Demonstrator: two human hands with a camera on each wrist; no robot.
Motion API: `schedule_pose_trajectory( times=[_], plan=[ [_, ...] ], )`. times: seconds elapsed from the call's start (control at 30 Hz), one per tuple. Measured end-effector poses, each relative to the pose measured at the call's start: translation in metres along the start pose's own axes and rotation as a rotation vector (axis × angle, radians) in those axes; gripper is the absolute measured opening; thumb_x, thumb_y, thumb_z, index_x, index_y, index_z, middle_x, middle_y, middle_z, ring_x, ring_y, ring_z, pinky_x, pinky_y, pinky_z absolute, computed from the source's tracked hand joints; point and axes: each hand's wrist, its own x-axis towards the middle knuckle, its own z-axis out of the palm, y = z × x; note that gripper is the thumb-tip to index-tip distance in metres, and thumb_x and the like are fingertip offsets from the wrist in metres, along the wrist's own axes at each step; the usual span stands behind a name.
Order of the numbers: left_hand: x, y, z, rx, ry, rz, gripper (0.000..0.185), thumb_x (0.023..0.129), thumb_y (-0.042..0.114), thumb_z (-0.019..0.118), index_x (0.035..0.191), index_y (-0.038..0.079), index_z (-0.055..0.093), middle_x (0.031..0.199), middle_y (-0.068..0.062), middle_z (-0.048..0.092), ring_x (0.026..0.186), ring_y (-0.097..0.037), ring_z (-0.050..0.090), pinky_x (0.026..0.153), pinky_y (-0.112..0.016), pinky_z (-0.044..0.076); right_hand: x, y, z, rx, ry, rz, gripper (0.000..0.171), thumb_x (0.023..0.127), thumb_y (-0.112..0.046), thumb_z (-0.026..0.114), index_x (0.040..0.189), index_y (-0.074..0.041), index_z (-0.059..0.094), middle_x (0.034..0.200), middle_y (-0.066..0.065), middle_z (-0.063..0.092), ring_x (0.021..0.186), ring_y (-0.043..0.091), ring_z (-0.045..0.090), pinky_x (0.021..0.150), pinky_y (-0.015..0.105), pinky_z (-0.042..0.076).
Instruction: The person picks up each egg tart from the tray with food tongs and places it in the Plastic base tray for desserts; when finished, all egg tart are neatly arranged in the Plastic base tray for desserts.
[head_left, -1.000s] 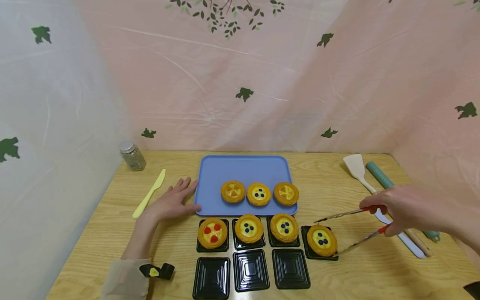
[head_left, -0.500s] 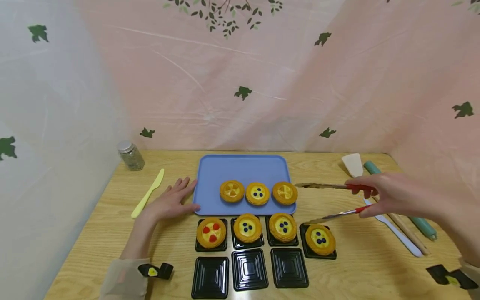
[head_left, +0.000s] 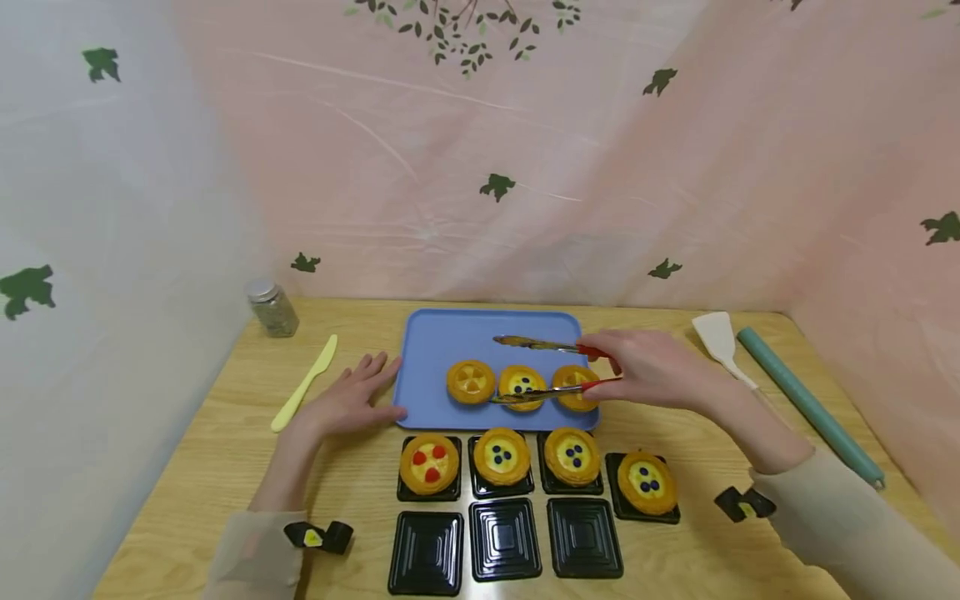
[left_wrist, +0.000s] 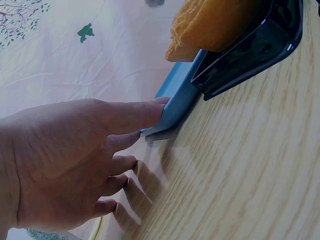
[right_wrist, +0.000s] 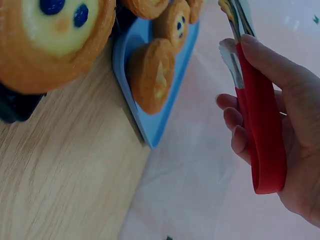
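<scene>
My right hand [head_left: 645, 367] holds red-handled tongs [head_left: 538, 343] over the blue tray [head_left: 457, 330], their arms spread apart with nothing between the tips. Below, in a row on the tray, lie a fruit-topped tart [head_left: 471, 382], a blueberry tart [head_left: 519, 377] partly covered by the lower tong arm, and another fruit-topped tart [head_left: 568, 375]. My left hand [head_left: 351, 403] lies with fingers spread at the tray's left edge. In the left wrist view, its thumb touches the tray rim [left_wrist: 175, 112]. The right wrist view shows fingers and thumb around the red handles [right_wrist: 265, 125].
Before the tray, black square trays hold a red-berry tart [head_left: 429, 465] and several blueberry tarts [head_left: 501, 457]. Nearer stand three bare black trays [head_left: 504, 540]. At left are a yellow knife [head_left: 306, 383] and a jar [head_left: 273, 310]; at right, a white spatula [head_left: 716, 337] and a green rod [head_left: 806, 400].
My right hand has carried the tongs left and up, from around the rightmost blueberry tart in its black tray to above the blue tray. The left hand stays at the tray edge.
</scene>
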Motion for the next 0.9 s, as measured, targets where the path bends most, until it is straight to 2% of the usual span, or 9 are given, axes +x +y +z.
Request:
schedule_pose_trajectory(
  times=[0.1,0.17,0.23,0.3,0.67,0.9],
  plan=[
    [0.001,0.001,0.001,0.003,0.001,0.006,0.089,0.098,0.052,0.062,0.165,0.012,0.020,0.172,-0.024,0.011,0.159,-0.049,0.005,0.129,-0.067,0.007,0.014,-0.007,0.006,-0.030,-0.020,-0.033,0.070,0.085,-0.053,0.080,0.139,-0.011,0.063,0.124,0.005,0.073,0.078,0.011,0.063,0.066,0.029,0.055],
    [0.001,0.001,0.001,0.006,0.001,0.007,0.089,0.098,0.053,0.062,0.165,0.012,0.020,0.172,-0.024,0.011,0.159,-0.049,0.006,0.129,-0.067,0.007,0.021,-0.010,0.009,-0.051,-0.032,-0.060,0.069,0.087,-0.052,0.079,0.139,-0.010,0.063,0.129,0.009,0.072,0.089,0.018,0.071,0.075,0.038,0.061],
    [0.001,0.001,0.001,0.005,0.002,0.006,0.089,0.098,0.052,0.062,0.165,0.012,0.020,0.172,-0.024,0.011,0.159,-0.048,0.006,0.129,-0.067,0.007,0.027,-0.014,0.011,-0.075,-0.047,-0.078,0.068,0.088,-0.052,0.077,0.139,-0.010,0.063,0.131,0.010,0.072,0.100,0.024,0.073,0.083,0.045,0.063],
    [0.001,0.001,0.000,0.005,0.001,0.005,0.089,0.098,0.052,0.062,0.165,0.012,0.020,0.171,-0.025,0.012,0.159,-0.049,0.006,0.129,-0.067,0.007,0.032,-0.017,0.013,-0.089,-0.067,-0.085,0.068,0.089,-0.053,0.076,0.139,-0.010,0.062,0.131,0.010,0.072,0.103,0.027,0.073,0.086,0.047,0.062],
    [0.001,-0.002,0.001,0.003,-0.002,0.000,0.090,0.098,0.052,0.062,0.165,0.012,0.020,0.172,-0.024,0.011,0.159,-0.049,0.005,0.129,-0.068,0.007,0.048,-0.027,0.018,-0.156,-0.104,-0.087,0.063,0.091,-0.056,0.073,0.136,-0.013,0.063,0.111,0.004,0.075,0.075,0.012,0.067,0.064,0.031,0.057],
    [0.002,-0.002,0.001,0.003,-0.002,0.005,0.089,0.098,0.052,0.062,0.165,0.011,0.020,0.172,-0.025,0.011,0.159,-0.049,0.005,0.129,-0.068,0.007,0.050,-0.029,0.019,-0.168,-0.118,-0.089,0.060,0.091,-0.057,0.071,0.132,-0.013,0.064,0.104,0.002,0.075,0.066,0.008,0.060,0.058,0.027,0.052]
  ],
)
